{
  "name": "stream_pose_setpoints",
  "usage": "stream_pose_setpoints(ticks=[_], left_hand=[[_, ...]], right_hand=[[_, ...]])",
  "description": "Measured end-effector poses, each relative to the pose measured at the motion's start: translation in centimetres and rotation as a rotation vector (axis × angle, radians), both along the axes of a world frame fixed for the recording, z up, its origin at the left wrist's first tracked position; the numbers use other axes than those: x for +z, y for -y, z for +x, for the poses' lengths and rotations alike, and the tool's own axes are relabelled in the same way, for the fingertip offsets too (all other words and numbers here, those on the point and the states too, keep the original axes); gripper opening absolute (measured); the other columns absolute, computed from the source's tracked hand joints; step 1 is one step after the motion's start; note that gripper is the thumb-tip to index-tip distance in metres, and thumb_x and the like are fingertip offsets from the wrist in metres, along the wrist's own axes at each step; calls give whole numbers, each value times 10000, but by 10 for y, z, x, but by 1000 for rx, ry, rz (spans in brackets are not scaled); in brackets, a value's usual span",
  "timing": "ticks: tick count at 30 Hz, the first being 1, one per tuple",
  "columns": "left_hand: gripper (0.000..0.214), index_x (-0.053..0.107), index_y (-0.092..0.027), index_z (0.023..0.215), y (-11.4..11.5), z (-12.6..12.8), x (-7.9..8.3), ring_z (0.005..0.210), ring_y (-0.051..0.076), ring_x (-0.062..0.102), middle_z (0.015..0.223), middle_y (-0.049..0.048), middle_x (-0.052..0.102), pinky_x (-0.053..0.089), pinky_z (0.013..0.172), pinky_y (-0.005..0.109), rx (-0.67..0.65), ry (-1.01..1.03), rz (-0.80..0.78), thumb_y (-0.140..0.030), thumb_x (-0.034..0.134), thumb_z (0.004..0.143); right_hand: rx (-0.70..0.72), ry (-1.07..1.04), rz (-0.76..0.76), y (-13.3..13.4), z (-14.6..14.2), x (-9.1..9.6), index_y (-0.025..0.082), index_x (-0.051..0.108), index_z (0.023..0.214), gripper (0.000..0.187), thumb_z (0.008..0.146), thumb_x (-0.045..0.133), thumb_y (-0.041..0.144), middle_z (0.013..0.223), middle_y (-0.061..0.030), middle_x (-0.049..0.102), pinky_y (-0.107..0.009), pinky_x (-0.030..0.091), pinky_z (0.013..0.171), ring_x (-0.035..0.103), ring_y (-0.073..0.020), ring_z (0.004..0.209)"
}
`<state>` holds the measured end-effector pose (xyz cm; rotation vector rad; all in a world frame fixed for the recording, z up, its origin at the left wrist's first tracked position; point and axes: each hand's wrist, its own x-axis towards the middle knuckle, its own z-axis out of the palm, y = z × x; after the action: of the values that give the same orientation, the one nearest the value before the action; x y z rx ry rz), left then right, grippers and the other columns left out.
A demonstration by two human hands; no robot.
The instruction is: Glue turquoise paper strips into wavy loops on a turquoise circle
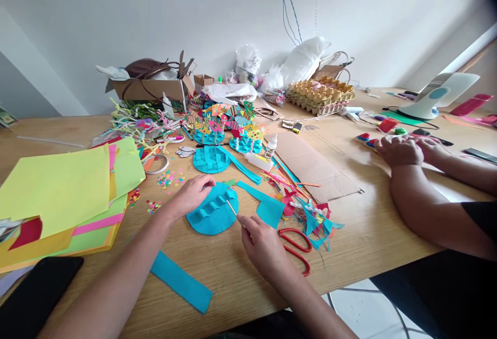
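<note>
A round blue paper disc (pixel 212 225) lies on the table, with a wavy blue paper strip (pixel 217 202) standing in folds across it. My left hand (pixel 194 194) rests at the disc's upper left edge, its fingers curled together; whatever they pinch is hidden. A thin pale stick (pixel 232 207) is pinched in my right hand (pixel 262 243), its tip touching or close to the folds at the strip's right. Just right of the disc lies a cut piece of blue paper (pixel 271 211). Red-handled scissors (pixel 297 246) are beside my right hand, their blades covered by scraps.
Behind stand a second blue disc (pixel 212 159), glue bottles (pixel 271 146) and decorated fish pieces (pixel 244 121). Coloured sheets (pixel 58 183) and a black phone (pixel 42 292) lie left, a blue strip (pixel 182 282) in front. Cardboard (pixel 310 165) and another person's hands (pixel 404 150) are right.
</note>
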<state>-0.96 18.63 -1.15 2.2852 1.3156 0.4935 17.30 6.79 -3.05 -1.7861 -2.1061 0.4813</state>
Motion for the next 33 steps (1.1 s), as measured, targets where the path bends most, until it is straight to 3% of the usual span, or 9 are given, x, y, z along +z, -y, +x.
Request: stream_pose_setpoints(ticks=[6, 13, 20, 27, 33], left_hand=[[202, 567, -203, 826, 33, -34, 5, 814, 155, 587, 857, 11, 632, 454, 722, 259, 7, 61, 101, -141, 378, 791], [178, 561, -193, 853, 50, -63, -24, 897, 173, 583, 939, 44, 623, 454, 804, 290, -54, 5, 125, -116, 417, 782], [249, 533, -192, 891, 58, -65, -39, 966, 172, 564, 1005, 54, 608, 448, 868, 322, -97, -51, 116, -27, 447, 726], [269, 523, -205, 952, 65, -65, -49, 996, 182, 555, 1033, 53, 597, 452, 882, 350, -109, -2, 165, -34, 454, 756], [224, 522, -196, 921, 68, -62, -47, 961, 185, 569, 999, 51, 608, 463, 864, 348, -70, 23, 171, -44, 464, 767]], right_hand=[[66, -40, 40, 4, -7, 4, 208, 557, 1119, 347, 830, 385, 123, 917, -53, 635, -205, 422, 676, 613, -156, 811], [136, 6, -29, 4, -18, 6, 190, 557, 1138, 334, 860, 379, 138, 1013, -59, 643, -193, 433, 681, 626, -157, 856], [151, 103, -69, -2, -17, 4, 214, 535, 1186, 355, 873, 380, 149, 1031, -60, 640, -183, 444, 651, 637, -162, 844], [193, -53, -19, 6, -15, 0, 225, 535, 1184, 366, 874, 368, 126, 1056, -62, 628, -188, 450, 717, 620, -144, 875], [271, -32, -48, 16, -29, -3, 223, 538, 1170, 395, 829, 386, 94, 1022, -58, 612, -202, 449, 732, 605, -146, 876]])
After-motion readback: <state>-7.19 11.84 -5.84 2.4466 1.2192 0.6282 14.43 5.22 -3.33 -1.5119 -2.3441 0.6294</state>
